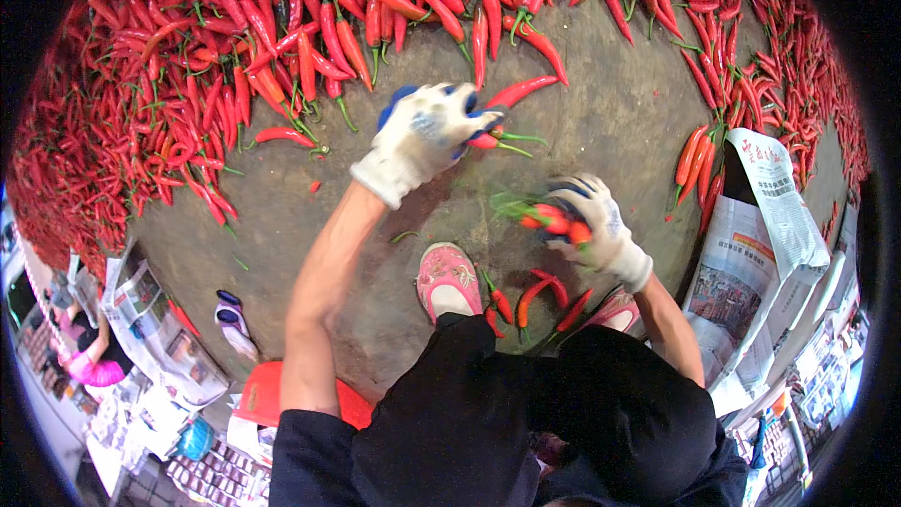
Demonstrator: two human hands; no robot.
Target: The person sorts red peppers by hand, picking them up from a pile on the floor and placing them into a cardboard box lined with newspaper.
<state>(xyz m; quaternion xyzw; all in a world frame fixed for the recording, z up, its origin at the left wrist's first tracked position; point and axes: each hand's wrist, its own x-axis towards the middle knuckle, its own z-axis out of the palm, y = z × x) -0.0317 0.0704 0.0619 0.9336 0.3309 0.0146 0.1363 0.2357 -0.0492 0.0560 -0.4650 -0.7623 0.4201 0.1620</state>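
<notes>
My left hand (pixel 429 130), in a white work glove with blue coating, is closed around red chili peppers whose tips and green stems stick out at its right side. A red chili pepper (pixel 521 91) lies just above its fingertips. Lower right, my right hand (pixel 591 218), gloved alike, grips a small bunch of red chili peppers (pixel 555 220), their green stems pointing left and blurred. Below that hand, several loose red chili peppers (pixel 535 299) lie on the ground between my pink shoes.
A large heap of red chili peppers (pixel 162 70) curves across the top and both sides of the grey floor (pixel 619 98). A newspaper-lined container (pixel 739 246) stands right; newspaper (pixel 165 338) covers something at left. A glove (pixel 234 324) and a red plastic object (pixel 264 394) are at lower left.
</notes>
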